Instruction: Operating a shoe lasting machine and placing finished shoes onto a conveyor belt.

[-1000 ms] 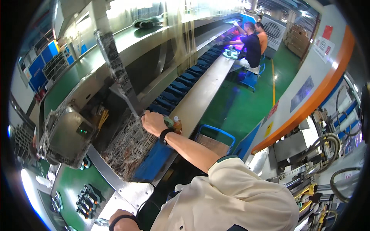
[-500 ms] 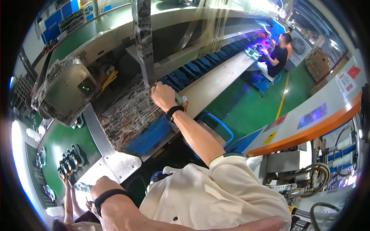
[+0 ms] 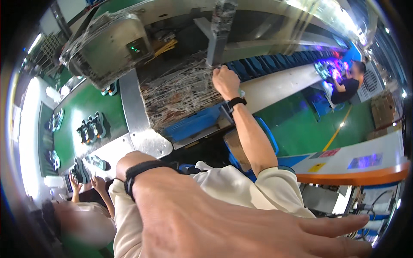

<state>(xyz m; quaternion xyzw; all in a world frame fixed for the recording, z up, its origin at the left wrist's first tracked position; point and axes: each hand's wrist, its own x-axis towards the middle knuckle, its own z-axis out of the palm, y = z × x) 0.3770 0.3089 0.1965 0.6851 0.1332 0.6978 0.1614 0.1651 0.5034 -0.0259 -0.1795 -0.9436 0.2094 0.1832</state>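
Observation:
My right hand, with a dark watch on the wrist, is closed beside the foot of an upright metal post. It rests at the corner of a plastic-wrapped, worn cover; anything inside the fingers is hidden. Large and close in the foreground, my left hand shows its back, a black band at the wrist. Its fingers stretch to the right, apart, with nothing visible in them. Below the wrapped cover runs a blue panel.
Dark blue trays line the conveyor beside a pale ledge. A seated person works at its far end. On the left, another person's hands are near shoes. A metal control box stands far left.
My view has turned, so the post and conveyor sit farther right. My left hand has come up closer and fills more of the foreground. My right hand stays closed by the post.

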